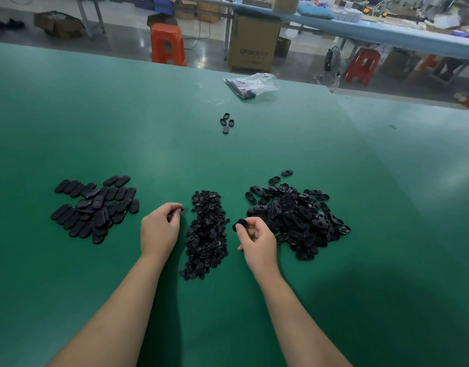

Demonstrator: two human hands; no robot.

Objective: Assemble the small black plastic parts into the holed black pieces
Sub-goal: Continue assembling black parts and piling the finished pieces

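Two bare forearms reach up from the bottom edge over the green bench (pixel 254 154). Left hand (pixel 159 229) sits palm down just left of the middle heap, its fingers curled, with a small black plastic part (pixel 181 209) pinched at the fingertips. Right hand (pixel 258 241) is just right of that heap, fingers curled, thumb and forefinger gripping a black oval piece (pixel 240 224) held up off the bench; whether its hole faces the camera cannot be told.

Between the hands lies the heap of small black plastic parts (pixel 205 234), a long narrow mound running towards the camera. To its right, touching nothing of it, is the pile of holed black pieces (pixel 297 215), ovals each with a slot showing, with two strays (pixel 281 176) lying just beyond the pile. Well to the left lies a looser spread of smooth black ovals (pixel 96 207), mostly lying flat and overlapping.

Farther up the bench, well apart from the piles, sits a small cluster of four black pieces (pixel 226 122), and beyond it, near the far edge, a crumpled clear plastic bag (pixel 254 84) with something dark inside.

Past the bench stand an orange plastic stool (pixel 167 43), a cardboard box (pixel 254 42) and a second orange stool (pixel 361 64) beside a long blue-topped table (pixel 387 35).
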